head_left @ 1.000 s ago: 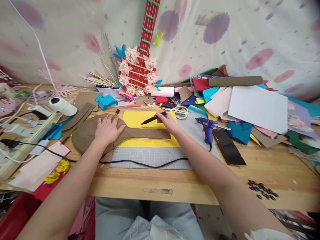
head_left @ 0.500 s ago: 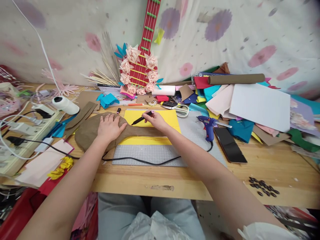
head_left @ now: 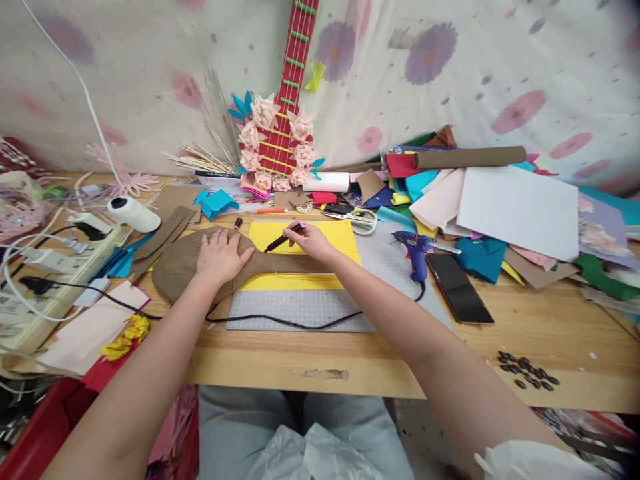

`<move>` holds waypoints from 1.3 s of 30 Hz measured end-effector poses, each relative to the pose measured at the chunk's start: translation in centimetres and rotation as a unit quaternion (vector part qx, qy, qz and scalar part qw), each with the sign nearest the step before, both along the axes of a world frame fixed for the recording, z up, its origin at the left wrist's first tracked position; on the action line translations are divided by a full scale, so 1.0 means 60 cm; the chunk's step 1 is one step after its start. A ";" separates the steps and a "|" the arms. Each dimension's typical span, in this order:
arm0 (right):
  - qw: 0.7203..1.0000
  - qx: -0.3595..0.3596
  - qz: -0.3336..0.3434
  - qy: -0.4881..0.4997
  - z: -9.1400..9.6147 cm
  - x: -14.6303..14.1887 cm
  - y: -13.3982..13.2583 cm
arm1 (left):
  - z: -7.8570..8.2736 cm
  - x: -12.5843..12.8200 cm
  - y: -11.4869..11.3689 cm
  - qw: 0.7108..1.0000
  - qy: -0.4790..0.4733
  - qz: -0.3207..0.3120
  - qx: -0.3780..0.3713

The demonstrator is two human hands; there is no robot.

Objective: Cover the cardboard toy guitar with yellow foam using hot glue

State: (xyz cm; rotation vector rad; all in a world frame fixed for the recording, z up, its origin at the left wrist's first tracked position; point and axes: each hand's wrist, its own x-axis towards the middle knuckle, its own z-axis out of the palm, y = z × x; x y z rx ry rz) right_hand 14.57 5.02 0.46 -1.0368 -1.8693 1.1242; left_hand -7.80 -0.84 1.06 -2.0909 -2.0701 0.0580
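Note:
A brown guitar-shaped cutout [head_left: 175, 267] lies on a yellow sheet [head_left: 330, 233], its neck pointing right. My left hand [head_left: 223, 257] rests flat on the cutout's rounded body, fingers spread. Between the fingers of my right hand [head_left: 313, 241] is a black marker [head_left: 283, 237], slanted with its tip at the upper edge of the neck, where it joins the body. Under the yellow sheet is a grey cutting mat [head_left: 295, 310]. The marker's cap [head_left: 238, 223] lies loose behind the cutout.
A blue glue gun [head_left: 416, 253] lies right of the mat, its black cord crossing in front. Beside it are a phone [head_left: 459, 290] and scissors [head_left: 363, 220]. A red paper guitar with flowers [head_left: 277, 143] leans at the back. A power strip [head_left: 55, 287] stands left; black beads [head_left: 527, 371] lie right.
The marker's tip has shifted very slightly right along the neck's upper edge. My left hand stays pressed on the cutout, and the view has shifted slightly.

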 end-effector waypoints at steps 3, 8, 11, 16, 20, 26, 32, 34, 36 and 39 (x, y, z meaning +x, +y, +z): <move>1.000 -0.002 -0.010 -0.010 -0.001 0.008 0.002 | 0.001 0.001 0.000 1.000 0.000 0.004 -0.006; 0.999 -0.011 -0.035 -0.008 -0.002 0.030 0.007 | 0.005 0.003 -0.002 1.000 0.000 0.006 -0.010; 0.998 -0.013 -0.049 -0.023 0.001 0.045 0.009 | 0.007 0.004 -0.003 1.000 -0.003 0.007 -0.013; 0.998 -0.010 -0.062 -0.033 0.003 0.068 0.014 | 0.007 0.002 -0.001 1.000 -0.004 0.007 -0.015; 0.997 -0.006 -0.068 -0.036 0.005 0.082 0.014 | 0.006 0.001 0.000 1.000 -0.004 0.005 -0.015; 0.995 -0.005 -0.086 -0.039 0.011 0.105 0.009 | 0.008 0.003 0.000 1.000 0.000 0.009 -0.017; 0.994 0.021 -0.092 -0.061 0.009 0.133 0.010 | 0.009 0.003 -0.001 1.000 -0.001 0.007 -0.016; 0.993 0.023 -0.097 -0.061 0.008 0.142 0.010 | 0.009 0.002 0.000 1.000 0.000 0.007 -0.015; 0.992 0.022 -0.104 -0.061 0.007 0.150 0.010 | 0.008 0.002 0.000 1.000 0.002 0.007 -0.016; 0.991 0.016 -0.118 -0.064 0.006 0.161 0.009 | 0.008 0.000 0.001 1.000 0.004 0.007 -0.017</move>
